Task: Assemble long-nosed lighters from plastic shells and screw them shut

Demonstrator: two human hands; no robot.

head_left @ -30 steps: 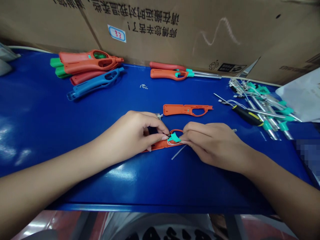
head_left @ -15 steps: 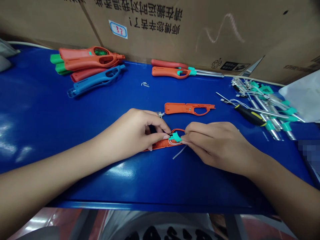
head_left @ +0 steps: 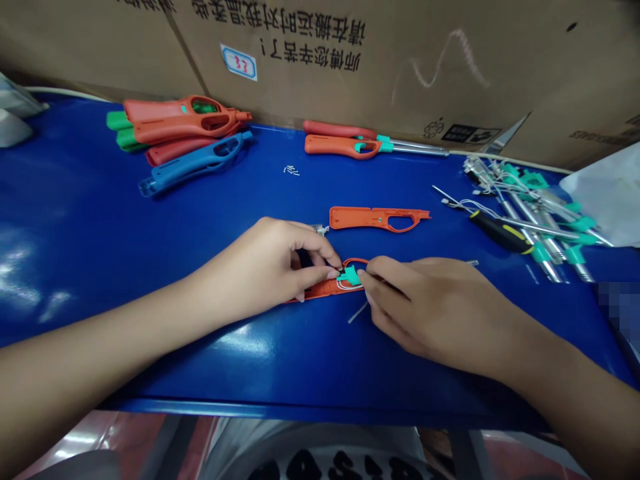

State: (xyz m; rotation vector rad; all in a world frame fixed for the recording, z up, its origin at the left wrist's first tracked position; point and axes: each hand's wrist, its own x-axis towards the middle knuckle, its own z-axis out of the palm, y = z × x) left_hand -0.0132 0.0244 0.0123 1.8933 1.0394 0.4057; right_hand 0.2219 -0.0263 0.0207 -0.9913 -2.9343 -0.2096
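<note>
Observed at near centre of blue bench (head_left: 280, 373) the near orange half shell (head_left: 320, 291), lying hollow side up, partly covered from left and right. Found left grip (head_left: 290, 260) closed over the left part of this shell, with thumb and forefinger tips brought close together at the left end of a teal piece (head_left: 351, 276). Noted the teal piece in the right part of the shell, beside the loop opening, with white wires (head_left: 349, 287) curving along its near side. Found right grip (head_left: 430, 300) bent in from the right, with a fingertip against the right end of the teal piece; cannot tell from this angle whether pinching it or merely touching. Logged a thin clear strip (head_left: 357, 313) protruding toward near left from beneath right grip. Saw just beyond the left knuckles a small clear part (head_left: 321, 229), and to its right a far orange half shell (head_left: 353, 217), loop toward the right. Recorded farther back some small screw-like pieces (head_left: 291, 171), two lighters (head_left: 340, 145) with metal barrels pointing right, alongside the carton (head_left: 125, 47); at far left, orange and red casings (head_left: 165, 120) stacked with green casings (head_left: 119, 121), blue casing (head_left: 200, 163) on near side; at right, a heap of metal tubes (head_left: 525, 210) with teal fittings, black-and-yellow screwdriver (head_left: 501, 233) at its left
</note>
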